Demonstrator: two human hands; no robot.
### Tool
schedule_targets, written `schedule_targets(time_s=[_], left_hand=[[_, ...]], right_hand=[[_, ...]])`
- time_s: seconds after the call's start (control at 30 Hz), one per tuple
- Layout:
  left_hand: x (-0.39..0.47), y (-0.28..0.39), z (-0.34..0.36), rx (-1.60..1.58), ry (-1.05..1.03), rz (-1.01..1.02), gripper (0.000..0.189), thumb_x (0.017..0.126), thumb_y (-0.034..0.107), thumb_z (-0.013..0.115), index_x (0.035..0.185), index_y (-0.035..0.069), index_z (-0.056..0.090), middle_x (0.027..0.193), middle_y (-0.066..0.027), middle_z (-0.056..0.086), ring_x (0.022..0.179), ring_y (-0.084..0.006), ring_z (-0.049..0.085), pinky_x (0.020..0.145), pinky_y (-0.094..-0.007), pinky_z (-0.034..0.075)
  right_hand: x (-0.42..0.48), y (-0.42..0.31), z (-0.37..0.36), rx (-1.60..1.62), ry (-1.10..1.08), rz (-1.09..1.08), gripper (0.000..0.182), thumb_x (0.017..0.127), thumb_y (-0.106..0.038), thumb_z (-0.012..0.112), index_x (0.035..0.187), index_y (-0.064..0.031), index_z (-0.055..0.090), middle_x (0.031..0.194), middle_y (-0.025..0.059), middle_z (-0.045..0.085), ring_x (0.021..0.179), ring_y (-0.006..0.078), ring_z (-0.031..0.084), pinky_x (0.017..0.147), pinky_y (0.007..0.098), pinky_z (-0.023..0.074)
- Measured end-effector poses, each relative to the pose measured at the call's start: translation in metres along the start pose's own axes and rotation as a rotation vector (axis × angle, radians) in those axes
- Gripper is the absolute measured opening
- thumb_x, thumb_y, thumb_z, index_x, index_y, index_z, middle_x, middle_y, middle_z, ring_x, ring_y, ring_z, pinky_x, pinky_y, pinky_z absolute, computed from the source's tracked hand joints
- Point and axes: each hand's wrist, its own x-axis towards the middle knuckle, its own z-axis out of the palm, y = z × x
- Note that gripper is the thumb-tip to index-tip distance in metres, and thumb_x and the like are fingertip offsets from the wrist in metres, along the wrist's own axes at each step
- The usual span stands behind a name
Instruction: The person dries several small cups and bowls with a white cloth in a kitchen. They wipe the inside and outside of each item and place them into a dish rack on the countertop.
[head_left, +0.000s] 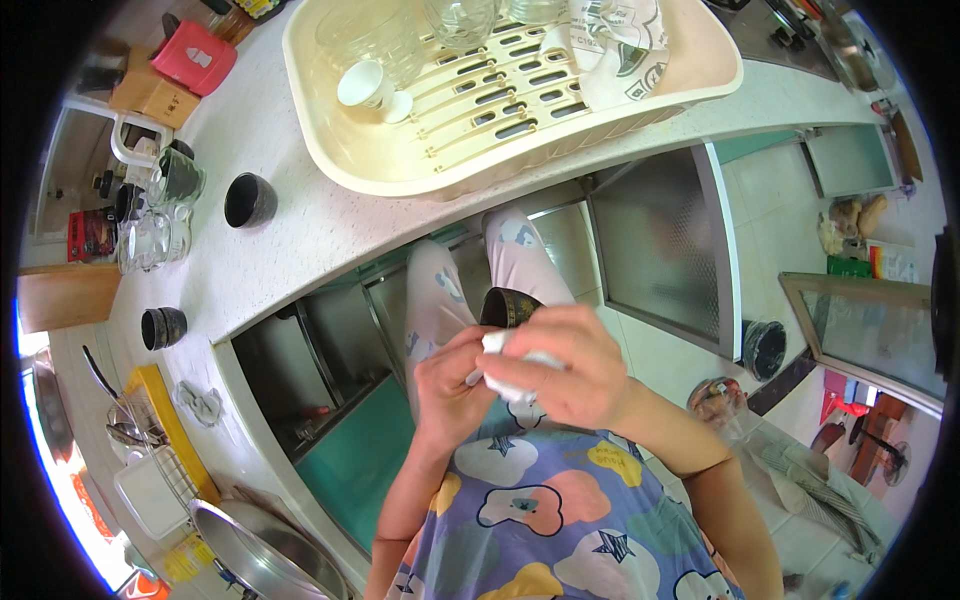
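Close in front of my body, my left hand holds a small dark cup with a gold pattern, its side showing above the fingers. My right hand grips a crumpled white cloth or tissue against my left hand, just below the cup. The fingers overlap, so the exact hold on the cup is partly hidden. On the counter ahead stands a cream plastic drainer basket with a white egg-cup-shaped cup, clear glassware and a printed cloth in it.
A black cup and stacked dark cups stand on the white counter, near glass jugs. A grey rag lies by a yellow-edged rack. Below the counter, a glass-panelled cabinet door hangs open. A metal basin sits lower left.
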Motion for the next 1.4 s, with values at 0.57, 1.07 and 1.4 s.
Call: schedule_targets(time_s=[0.57,1.07,1.4], left_hand=[[-0.01,-0.032,0.02,-1.115,0.201,-0.125,0.043,0.084,0.015,0.07,0.121,0.0,0.053,0.121,-0.0094,0.059,0.112,-0.0195,0.056,0.103,-0.036,0.039],[-0.007,-0.021,0.014,-1.125,0.236,-0.139,0.025,0.084,0.01,0.069,0.102,0.0,0.056,0.104,-0.0053,0.063,0.092,-0.011,0.058,0.088,-0.0282,0.045],[-0.015,-0.021,0.019,-0.626,0.16,-0.154,0.024,0.076,-0.003,0.072,0.098,-0.001,0.063,0.099,-0.0029,0.065,0.096,-0.0117,0.059,0.092,-0.0315,0.046]], right_hand=[[0.011,-0.01,-0.019,0.227,0.003,0.5,0.043,0.062,0.011,0.063,0.103,-0.0016,0.067,0.098,0.0108,0.062,0.086,0.0257,0.06,0.074,0.0319,0.049],[0.011,-0.008,-0.01,0.048,0.003,0.139,0.043,0.052,0.011,0.058,0.093,-0.0003,0.065,0.09,0.0114,0.058,0.078,0.0287,0.057,0.067,0.0357,0.0485],[0.005,-0.016,-0.01,-0.093,-0.019,0.019,0.041,0.06,-0.001,0.063,0.1,-0.0084,0.07,0.091,0.0057,0.058,0.077,0.0231,0.055,0.066,0.0313,0.0441]])
